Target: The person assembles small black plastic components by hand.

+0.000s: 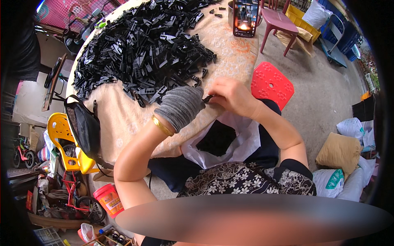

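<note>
A large heap of small black plastic pieces (143,49) lies on the cloth-covered table (108,123). At the table's near edge, my left hand (180,107), in a grey knitted glove, is closed at one end of a small black plastic piece (208,99); its fingertips are mostly hidden. My right hand (232,96) is bare and pinches the other end of that piece between thumb and fingers. Below both hands, a white bag (250,139) gapes on my lap, dark inside.
A phone (245,18) stands upright at the table's far right. Beside the table are a red stool (273,86), a maroon chair (279,20) and a yellow child's seat (61,127). A black bag (84,127) hangs at the left edge. Filled sacks (338,153) lie at right.
</note>
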Demonstrator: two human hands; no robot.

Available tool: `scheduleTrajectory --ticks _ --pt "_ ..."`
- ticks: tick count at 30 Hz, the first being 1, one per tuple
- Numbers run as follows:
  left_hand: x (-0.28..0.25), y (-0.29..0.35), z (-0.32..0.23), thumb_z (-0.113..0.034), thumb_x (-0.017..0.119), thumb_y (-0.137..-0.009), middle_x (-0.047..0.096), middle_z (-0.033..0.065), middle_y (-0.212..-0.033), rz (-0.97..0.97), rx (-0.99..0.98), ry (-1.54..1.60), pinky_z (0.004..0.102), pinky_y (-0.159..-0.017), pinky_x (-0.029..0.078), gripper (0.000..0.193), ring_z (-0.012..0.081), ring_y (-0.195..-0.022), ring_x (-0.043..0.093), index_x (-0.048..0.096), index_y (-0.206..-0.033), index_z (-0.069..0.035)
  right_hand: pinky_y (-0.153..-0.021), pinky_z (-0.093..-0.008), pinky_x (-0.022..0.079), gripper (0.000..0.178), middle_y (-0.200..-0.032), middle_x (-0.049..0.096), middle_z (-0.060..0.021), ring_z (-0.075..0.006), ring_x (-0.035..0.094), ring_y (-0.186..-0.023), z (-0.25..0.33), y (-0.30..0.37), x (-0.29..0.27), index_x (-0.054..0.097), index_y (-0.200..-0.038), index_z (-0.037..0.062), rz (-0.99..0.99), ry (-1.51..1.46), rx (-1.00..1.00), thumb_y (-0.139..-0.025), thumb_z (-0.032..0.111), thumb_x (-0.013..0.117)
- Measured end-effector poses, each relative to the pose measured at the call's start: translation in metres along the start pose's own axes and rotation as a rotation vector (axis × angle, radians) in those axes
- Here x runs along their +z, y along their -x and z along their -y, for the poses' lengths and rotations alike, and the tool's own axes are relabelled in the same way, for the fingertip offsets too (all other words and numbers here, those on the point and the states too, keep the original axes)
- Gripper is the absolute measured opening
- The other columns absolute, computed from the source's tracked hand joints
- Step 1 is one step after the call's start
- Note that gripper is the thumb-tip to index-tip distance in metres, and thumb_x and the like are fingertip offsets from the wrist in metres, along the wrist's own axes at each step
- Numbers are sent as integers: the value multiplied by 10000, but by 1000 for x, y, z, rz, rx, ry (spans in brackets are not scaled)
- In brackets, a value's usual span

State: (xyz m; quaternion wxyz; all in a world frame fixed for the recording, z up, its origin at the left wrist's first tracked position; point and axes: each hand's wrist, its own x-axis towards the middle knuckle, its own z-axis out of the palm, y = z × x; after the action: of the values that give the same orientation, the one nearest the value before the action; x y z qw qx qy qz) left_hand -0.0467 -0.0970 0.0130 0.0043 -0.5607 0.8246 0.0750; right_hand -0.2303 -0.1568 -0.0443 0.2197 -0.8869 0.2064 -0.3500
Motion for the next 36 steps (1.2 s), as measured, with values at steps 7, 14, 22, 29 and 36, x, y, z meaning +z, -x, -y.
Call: scheduleTrajectory --ticks 7,14,22,29,36 --pt "-6 -9 0 -175 573 -777 639 159 -695 -14 140 -36 397 -590 510 172 303 -678 647 646 -721 -30 -701 -378 452 134 -790 557 -79 -287 567 -767 3 -6 9 595 -786 54 -33 68 -206 -689 103 674" --pt "-1 -16 -10 -146 543 -788 645 151 -723 1 61 -97 387 -625 516 149 297 -699 649 647 -765 -41 -692 -355 429 120 -762 554 -46 -248 569 -740 -15 10 11 628 -817 70 -140 42 -180 -716 115 675" --pt "-3 -8 4 -257 623 -786 630 168 -746 12 44 12 415 -636 495 237 335 -704 625 626 -854 -31 -707 -358 436 181 -812 584 -69 -260 579 -781 1 -1 7 642 -867 41 -88 40 -186 -695 77 682" --pt "16 38 -29 -178 632 -797 644 131 -813 -103 -74 423 388 -614 499 597 338 -697 629 386 -1338 -135 -740 -290 513 323 -892 647 -113 -189 634 -825 5 10 6 627 -1002 11 219 -707 182 -697 13 735" --pt "22 67 -29 -345 656 -789 612 167 -905 -151 72 326 417 -630 492 605 331 -726 630 426 -1320 -168 -778 -390 442 207 -796 649 -124 -326 584 -800 13 12 -12 650 -877 46 429 -309 -139 -736 189 701"
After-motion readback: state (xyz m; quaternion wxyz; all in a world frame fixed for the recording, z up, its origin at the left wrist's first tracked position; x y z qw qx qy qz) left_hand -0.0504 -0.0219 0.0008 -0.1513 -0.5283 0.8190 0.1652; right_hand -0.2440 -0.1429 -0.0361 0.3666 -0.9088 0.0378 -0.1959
